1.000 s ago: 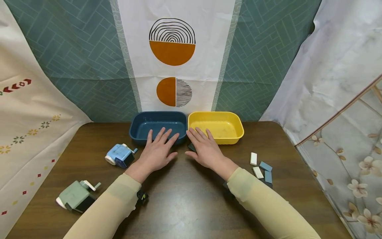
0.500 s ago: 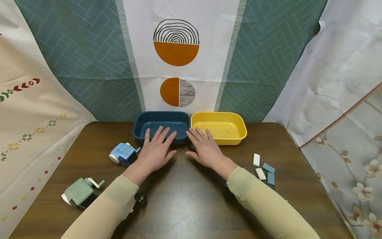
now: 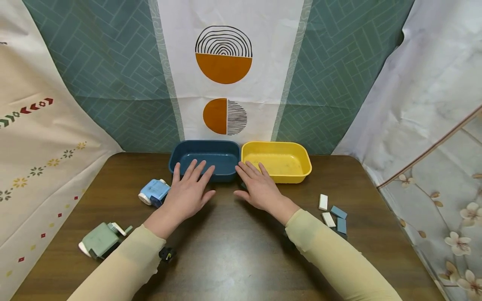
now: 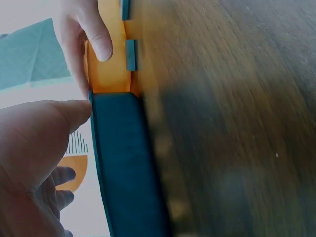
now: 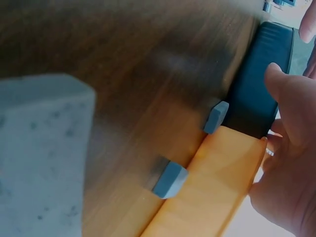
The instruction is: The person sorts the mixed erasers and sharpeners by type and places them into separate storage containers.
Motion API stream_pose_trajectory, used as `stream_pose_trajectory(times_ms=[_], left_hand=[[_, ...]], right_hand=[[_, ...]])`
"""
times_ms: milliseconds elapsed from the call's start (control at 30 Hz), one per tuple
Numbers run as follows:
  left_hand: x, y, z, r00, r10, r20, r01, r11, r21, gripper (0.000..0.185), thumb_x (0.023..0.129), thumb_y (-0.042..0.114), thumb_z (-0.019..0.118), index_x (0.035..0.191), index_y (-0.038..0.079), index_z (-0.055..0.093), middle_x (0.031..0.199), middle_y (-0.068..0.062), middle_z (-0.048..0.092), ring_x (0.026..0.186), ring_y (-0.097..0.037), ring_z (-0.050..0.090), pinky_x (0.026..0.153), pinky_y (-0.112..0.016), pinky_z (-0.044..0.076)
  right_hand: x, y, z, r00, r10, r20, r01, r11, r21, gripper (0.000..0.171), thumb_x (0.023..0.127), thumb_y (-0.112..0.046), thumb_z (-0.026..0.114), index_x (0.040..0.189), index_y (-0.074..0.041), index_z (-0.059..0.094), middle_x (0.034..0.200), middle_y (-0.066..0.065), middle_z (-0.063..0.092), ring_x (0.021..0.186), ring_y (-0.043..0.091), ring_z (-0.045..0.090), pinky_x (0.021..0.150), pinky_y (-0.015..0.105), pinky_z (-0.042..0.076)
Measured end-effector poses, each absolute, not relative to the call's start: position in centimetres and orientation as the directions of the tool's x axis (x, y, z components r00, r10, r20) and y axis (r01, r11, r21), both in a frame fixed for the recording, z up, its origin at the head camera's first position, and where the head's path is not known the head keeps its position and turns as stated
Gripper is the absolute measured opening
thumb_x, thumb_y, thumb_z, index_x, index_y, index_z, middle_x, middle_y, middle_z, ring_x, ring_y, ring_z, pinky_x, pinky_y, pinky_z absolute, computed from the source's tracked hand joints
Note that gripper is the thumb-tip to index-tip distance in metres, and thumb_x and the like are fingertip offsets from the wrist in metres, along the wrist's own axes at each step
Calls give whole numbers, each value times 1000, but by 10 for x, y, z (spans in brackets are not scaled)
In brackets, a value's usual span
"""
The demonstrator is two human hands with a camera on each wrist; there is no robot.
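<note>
Both hands lie flat on the brown table (image 3: 233, 251), fingers straight and holding nothing. My left hand (image 3: 186, 190) has its fingertips at the front wall of the dark blue bin (image 3: 222, 147); its wrist is beside a light blue pencil sharpener (image 3: 153, 193). My right hand (image 3: 257, 188) rests in front of the gap between that bin and the yellow bin (image 3: 301, 161). In the right wrist view two small blue-grey erasers (image 5: 216, 117) (image 5: 169, 179) lie against the yellow bin's wall (image 5: 212, 192). One eraser (image 4: 131, 54) shows in the left wrist view.
A green pencil sharpener (image 3: 101, 240) sits near the table's front left. Several white and blue-grey erasers (image 3: 331, 214) lie at the right. Patterned cloths hang behind and at both sides. A large blurred grey-blue block (image 5: 39, 153) fills the right wrist view's left.
My left hand has slid a little to the left and back, closer to the light blue sharpener. The right hand has stayed put.
</note>
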State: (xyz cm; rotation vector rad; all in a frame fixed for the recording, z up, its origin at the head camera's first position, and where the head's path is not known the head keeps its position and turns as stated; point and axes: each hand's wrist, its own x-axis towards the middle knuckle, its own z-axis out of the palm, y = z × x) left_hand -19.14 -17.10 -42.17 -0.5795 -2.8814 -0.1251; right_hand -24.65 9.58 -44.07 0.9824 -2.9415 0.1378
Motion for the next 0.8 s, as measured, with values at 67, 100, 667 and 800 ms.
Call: stream_pose_trajectory(times_ms=[67, 100, 667, 800], left_hand=[[-190, -174, -421, -905, 370, 211, 386, 921, 42, 78, 107, 46, 72, 171, 13, 42, 176, -20, 36, 165, -45, 25, 128, -78, 6], [-189, -175, -421, -904, 369, 215, 386, 922, 40, 78, 107, 46, 73, 171, 12, 42, 176, -21, 36, 165, -45, 26, 128, -78, 7], [-169, -211, -413, -893, 358, 274, 375, 927, 9, 76, 107, 40, 75, 169, 6, 45, 171, -26, 41, 160, -49, 33, 125, -81, 13], [-166, -220, -413, -895, 343, 285, 359, 933, 6, 76, 106, 39, 75, 168, 5, 45, 171, -27, 42, 160, -49, 34, 125, -81, 12]], right_hand=[[-247, 95, -440, -799, -599, 58, -602, 794, -85, 88, 108, -59, 64, 176, -13, 30, 182, 7, 25, 169, 27, 18, 136, 55, 7], [-247, 95, -439, -799, -599, 57, -601, 794, -90, 88, 108, -59, 65, 176, -13, 30, 182, 7, 25, 169, 27, 18, 136, 55, 7], [-247, 97, -440, -789, -612, 47, -614, 787, -66, 90, 109, -58, 64, 176, -11, 27, 183, 8, 24, 169, 26, 20, 137, 51, 7], [-247, 98, -440, -788, -615, 44, -616, 785, -63, 90, 109, -58, 64, 176, -11, 27, 183, 8, 24, 169, 26, 20, 137, 50, 6]])
